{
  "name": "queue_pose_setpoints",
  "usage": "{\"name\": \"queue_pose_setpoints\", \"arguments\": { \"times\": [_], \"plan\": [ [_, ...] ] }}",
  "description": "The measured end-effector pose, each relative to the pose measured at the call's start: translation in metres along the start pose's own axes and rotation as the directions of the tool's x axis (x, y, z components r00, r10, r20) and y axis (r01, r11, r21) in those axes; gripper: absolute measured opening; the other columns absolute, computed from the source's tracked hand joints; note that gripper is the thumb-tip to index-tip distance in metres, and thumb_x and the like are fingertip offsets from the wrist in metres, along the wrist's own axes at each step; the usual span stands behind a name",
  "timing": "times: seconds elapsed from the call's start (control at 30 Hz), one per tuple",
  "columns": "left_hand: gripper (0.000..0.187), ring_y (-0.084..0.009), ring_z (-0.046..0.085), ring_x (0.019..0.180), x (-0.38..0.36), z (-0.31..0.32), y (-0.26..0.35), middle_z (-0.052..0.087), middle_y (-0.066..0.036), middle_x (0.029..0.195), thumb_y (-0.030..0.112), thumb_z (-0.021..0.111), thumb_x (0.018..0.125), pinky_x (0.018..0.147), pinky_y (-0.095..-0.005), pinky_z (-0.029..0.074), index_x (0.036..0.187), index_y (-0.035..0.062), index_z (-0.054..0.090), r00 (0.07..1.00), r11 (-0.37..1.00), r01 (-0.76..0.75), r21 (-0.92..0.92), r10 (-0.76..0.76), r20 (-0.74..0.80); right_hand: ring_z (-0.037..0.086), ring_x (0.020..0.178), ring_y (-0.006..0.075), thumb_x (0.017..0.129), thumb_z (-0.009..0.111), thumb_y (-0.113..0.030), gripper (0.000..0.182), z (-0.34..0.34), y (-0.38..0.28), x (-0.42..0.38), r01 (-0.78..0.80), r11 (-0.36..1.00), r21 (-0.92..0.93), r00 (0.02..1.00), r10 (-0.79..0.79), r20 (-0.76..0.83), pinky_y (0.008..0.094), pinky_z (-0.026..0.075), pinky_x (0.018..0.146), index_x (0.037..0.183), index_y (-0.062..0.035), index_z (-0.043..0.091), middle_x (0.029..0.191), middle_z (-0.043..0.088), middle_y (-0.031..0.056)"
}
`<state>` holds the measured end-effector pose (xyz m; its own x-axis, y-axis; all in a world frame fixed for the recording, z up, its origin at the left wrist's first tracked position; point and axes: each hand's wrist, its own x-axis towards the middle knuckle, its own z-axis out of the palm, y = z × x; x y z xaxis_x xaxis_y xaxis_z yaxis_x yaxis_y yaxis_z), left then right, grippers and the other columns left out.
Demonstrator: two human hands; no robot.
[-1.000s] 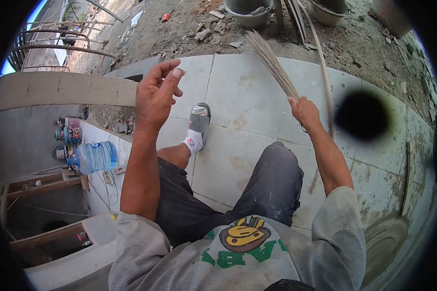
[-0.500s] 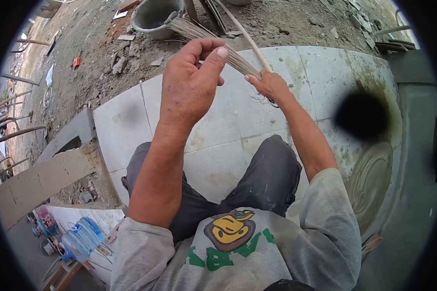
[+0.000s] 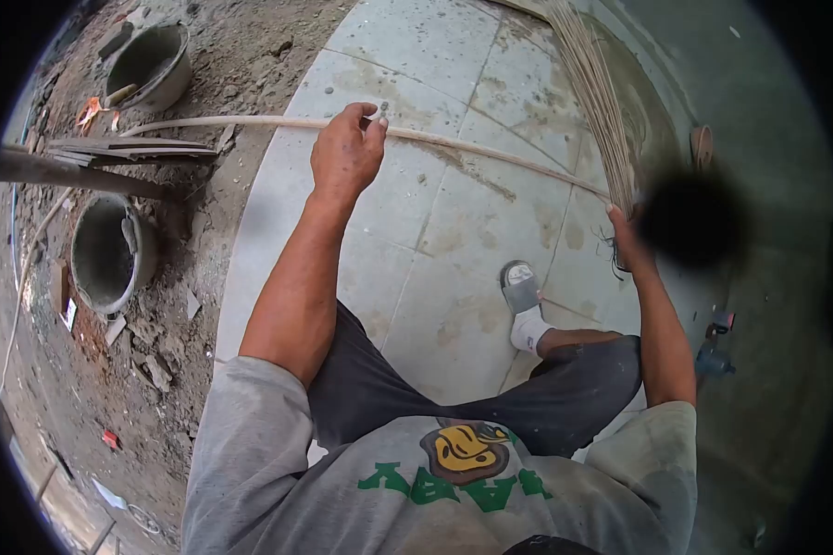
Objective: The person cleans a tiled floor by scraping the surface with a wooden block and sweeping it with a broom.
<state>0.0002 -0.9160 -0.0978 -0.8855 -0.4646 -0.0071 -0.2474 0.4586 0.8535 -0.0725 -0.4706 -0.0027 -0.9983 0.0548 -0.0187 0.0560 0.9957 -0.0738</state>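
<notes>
My right hand (image 3: 631, 242) grips the lower end of a bundle of thin straw broom sticks (image 3: 600, 88), which points up and away over the tiles. A dark blot hides part of that hand. My left hand (image 3: 347, 153) is raised in front of me, fingertips pinched against the thumb; nothing shows between them. It hovers over a long pale pipe (image 3: 472, 150) lying across the grey tiled floor (image 3: 407, 55). My foot in a grey sandal and white sock (image 3: 524, 301) rests on the tiles below.
Two grey mortar buckets (image 3: 148, 63) (image 3: 105, 254) stand on rubble-strewn dirt at the left. Planks and a dark bar (image 3: 83, 166) lie between them. Wet grey cement (image 3: 759, 111) runs along the right, with a small blue object (image 3: 713, 361) on it.
My view has swung round to the right. The left hand has dropped lower and further out, still pinched. The right hand keeps the broom bundle, now pointing up at the right.
</notes>
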Motion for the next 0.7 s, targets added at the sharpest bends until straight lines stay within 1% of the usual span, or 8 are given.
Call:
{"name": "queue_pose_setpoints", "arguments": {
  "times": [0.03, 0.13, 0.2, 0.27, 0.33, 0.47, 0.63, 0.7],
  "plan": [
    [0.033, -0.0278, 0.066, 0.087, -0.002, 0.015, -0.001, 0.069, -0.014, 0.099, 0.03, 0.061, 0.087, 0.078, -0.0362, 0.05, 0.111, 0.0083, 0.064, 0.997, 0.999, -0.035, 0.03, 0.033, 0.068, 0.063, 0.084, 0.0398, 0.081, 0.063, -0.046, 0.052, -0.004, 0.017, -0.016, -0.211, 0.976, 0.055, 0.975, 0.207, 0.082, 0.0452, 0.047, 0.076, 0.099, 0.0019, 0.054, 0.087, 0.064, 0.0257],
    [0.033, -0.0289, 0.064, 0.093, -0.001, 0.054, -0.021, 0.067, -0.012, 0.104, 0.029, 0.063, 0.085, 0.08, -0.0384, 0.05, 0.113, 0.0114, 0.063, 0.981, 0.984, -0.11, 0.137, 0.085, 0.176, 0.062, 0.093, 0.039, 0.08, 0.063, -0.043, 0.055, 0.01, 0.046, -0.066, -0.522, 0.838, 0.157, 0.848, 0.529, -0.006, 0.0424, 0.046, 0.084, 0.103, 0.0058, 0.052, 0.099, 0.063, 0.0268],
    [0.034, -0.0291, 0.063, 0.096, 0.008, 0.068, -0.038, 0.065, -0.012, 0.107, 0.028, 0.063, 0.084, 0.081, -0.0393, 0.05, 0.114, 0.0122, 0.062, 0.977, 0.956, -0.154, 0.248, 0.11, 0.183, 0.06, 0.101, 0.0402, 0.079, 0.063, -0.043, 0.061, 0.043, 0.069, -0.099, -0.658, 0.639, 0.398, 0.71, 0.703, 0.045, 0.0401, 0.044, 0.09, 0.109, 0.0089, 0.052, 0.108, 0.06, 0.0284],
    [0.037, -0.0304, 0.061, 0.101, 0.019, 0.076, -0.051, 0.061, -0.012, 0.112, 0.025, 0.065, 0.082, 0.083, -0.0411, 0.049, 0.117, 0.0136, 0.059, 0.97, 0.866, -0.175, 0.468, 0.069, 0.235, 0.058, 0.106, 0.0386, 0.078, 0.064, -0.041, 0.065, 0.097, 0.094, -0.129, -0.709, 0.494, 0.503, 0.583, 0.812, 0.024, 0.0401, 0.044, 0.091, 0.114, 0.0113, 0.051, 0.112, 0.059, 0.0279],
    [0.037, -0.0314, 0.06, 0.101, 0.034, 0.084, -0.056, 0.061, -0.011, 0.11, 0.016, 0.064, 0.079, 0.084, -0.0421, 0.05, 0.116, 0.0134, 0.059, 0.937, 0.794, -0.322, 0.516, 0.19, 0.292, 0.056, 0.11, 0.0379, 0.076, 0.068, -0.036, 0.066, 0.151, 0.115, -0.163, -0.662, 0.198, 0.723, 0.427, 0.892, 0.147, 0.0405, 0.044, 0.093, 0.117, 0.0127, 0.049, 0.118, 0.057, 0.0281],
    [0.04, -0.0294, 0.058, 0.103, 0.065, 0.119, -0.074, 0.063, -0.01, 0.108, 0.004, 0.059, 0.076, 0.084, -0.0413, 0.05, 0.116, 0.0111, 0.058, 0.853, 0.603, -0.513, 0.611, 0.281, 0.439, 0.057, 0.109, 0.0371, 0.073, 0.072, -0.026, 0.063, 0.225, 0.176, -0.216, -0.683, -0.041, 0.729, 0.234, 0.933, 0.272, 0.0403, 0.045, 0.093, 0.118, 0.0121, 0.048, 0.119, 0.055, 0.0273],
    [0.035, -0.0276, 0.056, 0.106, 0.071, 0.171, -0.103, 0.062, -0.01, 0.106, 0.0, 0.057, 0.075, 0.084, -0.0416, 0.048, 0.109, 0.0097, 0.057, 0.798, 0.405, -0.592, 0.697, 0.173, 0.578, 0.057, 0.107, 0.0382, 0.072, 0.071, -0.021, 0.061, 0.221, 0.201, -0.213, -0.753, -0.041, 0.657, 0.144, 0.964, 0.225, 0.041, 0.046, 0.092, 0.117, 0.0123, 0.047, 0.117, 0.055, 0.0283],
    [0.03, -0.025, 0.055, 0.106, 0.064, 0.184, -0.099, 0.06, -0.008, 0.105, 0.001, 0.058, 0.076, 0.085, -0.0397, 0.043, 0.104, 0.0093, 0.057, 0.845, 0.291, -0.534, 0.794, 0.181, 0.503, 0.057, 0.107, 0.0387, 0.072, 0.071, -0.02, 0.06, 0.233, 0.219, -0.199, -0.786, -0.035, 0.617, 0.128, 0.968, 0.218, 0.0413, 0.046, 0.092, 0.117, 0.0123, 0.047, 0.117, 0.055, 0.0288]
  ]
}}
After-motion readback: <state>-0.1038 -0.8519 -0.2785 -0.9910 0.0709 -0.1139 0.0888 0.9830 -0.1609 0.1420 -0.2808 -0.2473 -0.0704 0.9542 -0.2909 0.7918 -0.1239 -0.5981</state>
